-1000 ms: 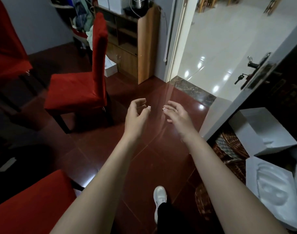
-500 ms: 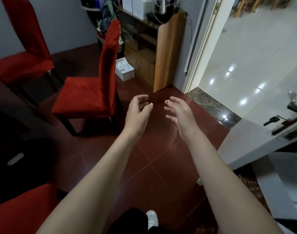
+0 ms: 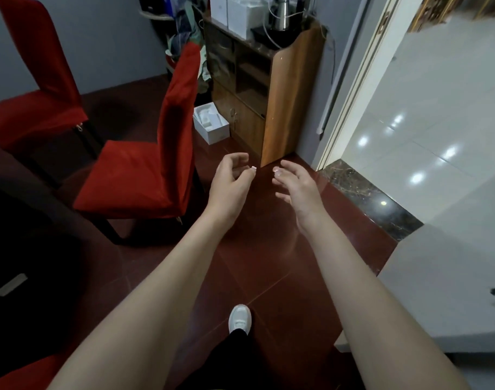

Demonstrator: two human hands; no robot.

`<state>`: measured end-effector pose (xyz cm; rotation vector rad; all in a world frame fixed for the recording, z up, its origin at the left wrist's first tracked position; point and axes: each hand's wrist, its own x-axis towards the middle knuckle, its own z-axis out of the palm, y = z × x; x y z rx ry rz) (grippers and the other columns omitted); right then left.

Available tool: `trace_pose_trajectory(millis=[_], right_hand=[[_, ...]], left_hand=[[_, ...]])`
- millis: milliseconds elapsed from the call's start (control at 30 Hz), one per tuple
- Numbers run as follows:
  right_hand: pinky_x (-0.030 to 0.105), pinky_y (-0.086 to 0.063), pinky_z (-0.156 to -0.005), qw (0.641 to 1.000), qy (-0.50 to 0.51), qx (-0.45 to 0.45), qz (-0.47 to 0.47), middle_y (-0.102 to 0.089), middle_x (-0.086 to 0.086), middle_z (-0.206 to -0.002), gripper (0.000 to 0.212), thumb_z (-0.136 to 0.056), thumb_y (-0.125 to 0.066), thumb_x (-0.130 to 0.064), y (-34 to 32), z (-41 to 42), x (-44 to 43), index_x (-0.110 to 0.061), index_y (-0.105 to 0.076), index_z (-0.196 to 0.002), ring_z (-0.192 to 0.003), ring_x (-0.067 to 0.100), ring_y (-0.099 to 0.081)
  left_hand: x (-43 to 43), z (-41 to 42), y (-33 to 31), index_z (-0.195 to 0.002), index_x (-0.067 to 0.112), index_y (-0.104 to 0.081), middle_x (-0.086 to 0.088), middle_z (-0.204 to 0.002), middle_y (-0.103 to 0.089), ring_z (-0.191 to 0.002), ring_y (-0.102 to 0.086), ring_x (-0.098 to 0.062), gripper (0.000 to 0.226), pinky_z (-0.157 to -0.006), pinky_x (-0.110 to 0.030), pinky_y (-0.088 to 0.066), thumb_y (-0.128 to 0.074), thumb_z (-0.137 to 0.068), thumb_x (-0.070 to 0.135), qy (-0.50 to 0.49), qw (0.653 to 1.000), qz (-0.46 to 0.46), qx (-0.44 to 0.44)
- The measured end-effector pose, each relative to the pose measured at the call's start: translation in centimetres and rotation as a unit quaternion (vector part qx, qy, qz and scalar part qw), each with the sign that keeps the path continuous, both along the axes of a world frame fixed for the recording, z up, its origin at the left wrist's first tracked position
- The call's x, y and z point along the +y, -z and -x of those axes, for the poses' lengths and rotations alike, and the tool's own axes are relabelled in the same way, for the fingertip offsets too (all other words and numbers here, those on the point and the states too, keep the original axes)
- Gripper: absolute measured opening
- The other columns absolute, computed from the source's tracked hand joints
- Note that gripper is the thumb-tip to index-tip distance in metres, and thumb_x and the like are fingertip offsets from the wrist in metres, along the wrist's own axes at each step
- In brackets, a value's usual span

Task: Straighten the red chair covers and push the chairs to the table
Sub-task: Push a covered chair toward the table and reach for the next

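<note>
While both arms reach forward over the floor, neither hand touches anything.

Table: a dark edge [image 3: 29, 192] runs along the left side, mostly in shadow.
Far chair: a red-covered chair [image 3: 35, 88] stands at upper left, seat facing the table edge, back upright, cover smooth on the back and loose at the lower corner near the leg.
Third cover: a patch of red fabric [image 3: 18, 372] shows at the bottom left corner; what it sits on cannot be told.
Near chair: a second red-covered chair [image 3: 145, 170] stands left of centre, seat toward the table, back toward the cabinet, dark legs showing under the hem; it stands just left of the left hand, apart from it.
Box: a white open box [image 3: 211, 125] lies on the floor between the near chair's back and the cabinet.
Left hand: left hand [image 3: 230, 187] held in the air, fingers curled loosely toward the thumb, holding nothing.
Shoe: a white shoe [image 3: 240, 318] on the dark red tile, between the two forearms.
Right hand: right hand [image 3: 295, 187] held in the air beside the left one, fingers spread and slightly bent, empty.
Cabinet: a wooden cabinet [image 3: 291, 102] stands against the wall beyond the hands, a metal kettle [image 3: 280, 12] and white boxes on top.
Doorway: a pale door frame [image 3: 353, 88] right of the cabinet, with a dark stone threshold [image 3: 367, 198] and glossy white tile beyond.
</note>
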<state>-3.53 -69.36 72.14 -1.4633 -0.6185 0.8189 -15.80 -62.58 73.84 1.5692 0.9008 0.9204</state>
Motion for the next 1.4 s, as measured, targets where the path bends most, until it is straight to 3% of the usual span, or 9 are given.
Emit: trace_pose_trajectory(millis=[367, 900, 1033, 1267, 1400], right_hand=[[0.028, -0.048, -0.088, 1.000, -0.004, -0.010, 0.014, -0.062, -0.014, -0.110, 0.032, -0.088, -0.061, -0.025, -0.2, -6.0, 14.9, -0.030, -0.052, -0.118, -0.104, 0.003, -0.058], [0.031, -0.047, -0.093, 0.997, -0.072, -0.025, 0.028, -0.060, -0.014, -0.112, 0.041, -0.089, -0.060, -0.029, -0.5, -15.0, 25.5, -0.025, -0.050, -0.129, -0.108, 0.004, -0.056], [0.030, -0.048, -0.092, 0.993, -0.110, -0.018, 0.022, -0.060, -0.016, -0.106, 0.043, -0.090, -0.059, -0.029, -0.7, -19.3, 29.1, -0.022, -0.049, -0.131, -0.106, 0.004, -0.057], [0.034, -0.042, -0.104, 0.981, -0.193, -0.027, 0.015, -0.060, -0.012, -0.112, 0.043, -0.090, -0.060, -0.024, -1.8, -25.8, 34.7, -0.020, -0.048, -0.131, -0.107, 0.001, -0.055], [0.030, -0.045, -0.098, 0.974, -0.225, -0.011, 0.020, -0.061, -0.005, -0.120, 0.043, -0.090, -0.059, -0.021, -1.3, -27.6, 37.5, -0.017, -0.048, -0.132, -0.110, 0.008, -0.056]], left_hand=[[14.4, -7.2, 1.2, -0.113, 0.021, -0.055, 0.001, -0.119, -0.057, -0.096, -0.056, 0.003, 0.023, -0.080, -0.018, -0.046, -0.056, -0.090, 0.016, -0.025, 0.999, 0.036, -0.010], [23.2, -14.9, 0.8, -0.110, 0.019, -0.057, 0.004, -0.112, -0.061, -0.101, -0.058, -0.007, 0.022, -0.096, -0.039, -0.047, -0.056, -0.089, 0.012, -0.097, 0.994, 0.042, -0.010], [25.6, -19.2, 0.7, -0.107, 0.022, -0.056, 0.007, -0.109, -0.061, -0.101, -0.058, -0.006, 0.020, -0.096, -0.038, -0.047, -0.056, -0.090, 0.012, -0.139, 0.989, 0.043, -0.013], [28.8, -26.1, -0.4, -0.103, 0.023, -0.056, 0.006, -0.107, -0.061, -0.103, -0.059, -0.009, 0.020, -0.095, -0.034, -0.047, -0.055, -0.091, 0.007, -0.216, 0.973, 0.051, -0.054], [30.3, -27.5, -0.1, -0.107, 0.018, -0.056, 0.006, -0.108, -0.061, -0.103, -0.058, -0.008, 0.019, -0.095, -0.032, -0.046, -0.054, -0.091, 0.007, -0.251, 0.965, 0.054, -0.053]])
